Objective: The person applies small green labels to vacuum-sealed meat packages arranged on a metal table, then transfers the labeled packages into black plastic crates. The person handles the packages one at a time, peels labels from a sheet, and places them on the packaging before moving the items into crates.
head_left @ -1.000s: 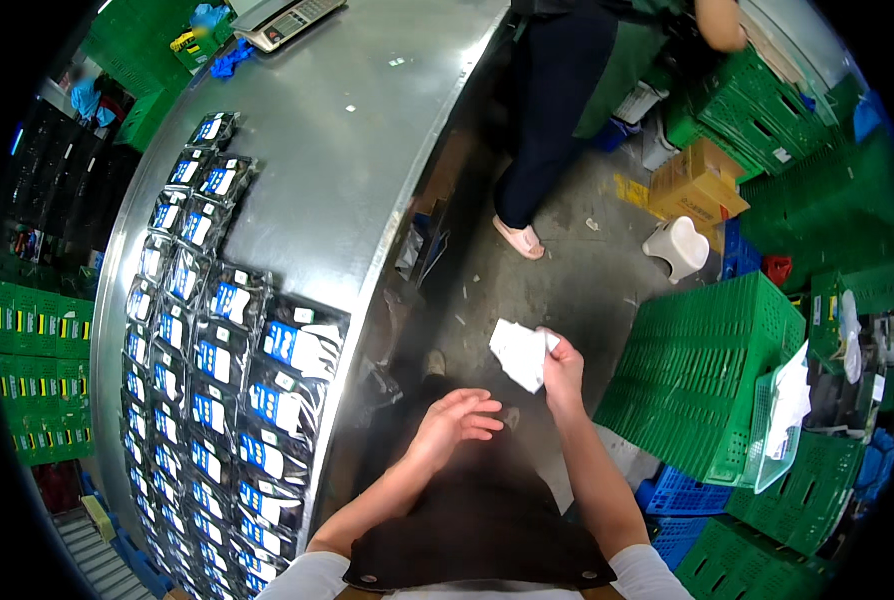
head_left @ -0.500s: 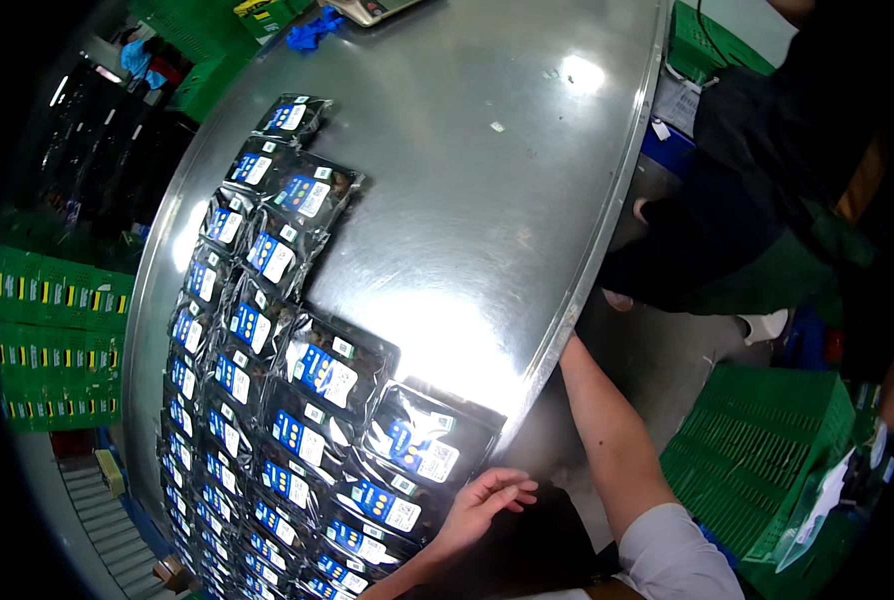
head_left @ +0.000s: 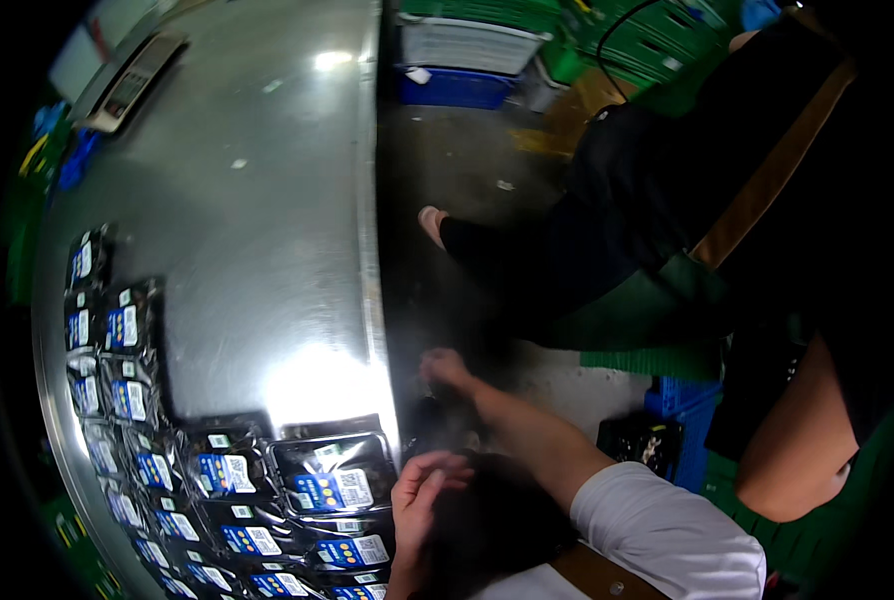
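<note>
The left hand (head_left: 419,500) is seen at the near right edge of the steel surface (head_left: 267,230), fingers loosely spread and empty, just beside the nearest black packet (head_left: 332,478) with its blue-and-white label. The right hand (head_left: 445,368) is extended past the surface edge, low over the dark floor (head_left: 467,170); whether it is spread or pinching cannot be told. Rows of like packets (head_left: 117,380) are laid along the near left of the surface, and a second person in dark clothing (head_left: 687,200) is noted at the right.
</note>
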{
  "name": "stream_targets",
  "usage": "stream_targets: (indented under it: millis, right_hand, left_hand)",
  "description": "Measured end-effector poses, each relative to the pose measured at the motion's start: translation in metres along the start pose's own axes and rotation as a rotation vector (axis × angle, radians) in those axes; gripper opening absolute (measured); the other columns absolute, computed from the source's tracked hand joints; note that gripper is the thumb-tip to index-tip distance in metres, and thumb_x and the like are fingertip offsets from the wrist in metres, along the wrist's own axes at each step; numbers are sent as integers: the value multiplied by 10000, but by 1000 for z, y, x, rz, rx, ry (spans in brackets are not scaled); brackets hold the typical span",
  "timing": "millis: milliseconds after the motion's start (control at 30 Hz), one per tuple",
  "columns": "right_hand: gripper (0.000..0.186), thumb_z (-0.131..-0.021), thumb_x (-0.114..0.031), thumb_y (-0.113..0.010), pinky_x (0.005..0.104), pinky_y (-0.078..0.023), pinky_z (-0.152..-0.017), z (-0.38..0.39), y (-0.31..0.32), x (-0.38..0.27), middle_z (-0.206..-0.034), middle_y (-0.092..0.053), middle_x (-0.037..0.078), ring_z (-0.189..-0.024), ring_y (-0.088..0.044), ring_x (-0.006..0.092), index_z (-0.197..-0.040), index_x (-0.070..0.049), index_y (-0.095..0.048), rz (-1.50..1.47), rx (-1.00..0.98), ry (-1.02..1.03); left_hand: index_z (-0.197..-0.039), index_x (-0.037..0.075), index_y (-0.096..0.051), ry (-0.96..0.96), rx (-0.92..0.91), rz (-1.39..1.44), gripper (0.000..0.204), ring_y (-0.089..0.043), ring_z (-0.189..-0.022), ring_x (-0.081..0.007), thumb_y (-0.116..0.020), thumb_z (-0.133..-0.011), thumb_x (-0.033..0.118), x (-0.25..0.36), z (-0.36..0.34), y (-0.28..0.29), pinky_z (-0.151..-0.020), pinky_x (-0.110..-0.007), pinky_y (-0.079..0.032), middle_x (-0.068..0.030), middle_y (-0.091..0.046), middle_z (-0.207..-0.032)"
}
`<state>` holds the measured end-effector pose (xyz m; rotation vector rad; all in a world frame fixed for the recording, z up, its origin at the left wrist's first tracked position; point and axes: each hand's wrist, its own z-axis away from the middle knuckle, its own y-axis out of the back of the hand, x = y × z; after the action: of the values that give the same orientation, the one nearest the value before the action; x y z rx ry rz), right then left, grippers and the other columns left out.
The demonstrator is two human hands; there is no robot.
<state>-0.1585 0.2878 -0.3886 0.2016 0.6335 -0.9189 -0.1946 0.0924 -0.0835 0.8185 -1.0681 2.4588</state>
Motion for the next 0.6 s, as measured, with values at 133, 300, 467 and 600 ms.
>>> stream_targets:
  millis: [133,300,467,600]
  right_hand:
    - [173,-936,-142,-537,308,-541,-491,53,7,49,-711,-638,99,-545,-635,191,-1005,0,-607,71,-61,15]
    - [215,-856,-162,-571,332,-551,-619,121,41,106,-751,-687,93,-640,-678,185,-947,-5,-685,377,83,150]
    - [249,-826,-244,-574,386,-521,-656,174,60,155,-714,-673,112,-699,-677,242,-837,-25,-690,325,195,162]
    - [269,-832,-274,-555,405,-510,-668,205,69,192,-695,-661,134,-717,-671,276,-783,-43,-685,192,271,183]
  left_hand:
    - [-1145,-23,-551,-12,-41,-41,255,-658,-928,-261,-479,-941,112,-6,10,-24,-792,-330,-521,-173,-644,-1059]
    - [-1093,-22,-553,-28,-147,-71,249,-664,-841,-257,-470,-953,167,-36,19,-66,-720,-318,-529,-164,-655,-984]
    - [-1066,-13,-548,67,-358,-96,271,-653,-791,-244,-464,-973,227,-74,40,-105,-687,-318,-517,-148,-647,-932]
    - [-1088,-19,-541,103,-546,-166,285,-658,-803,-243,-472,-969,230,-95,69,-120,-696,-324,-517,-154,-648,-937]
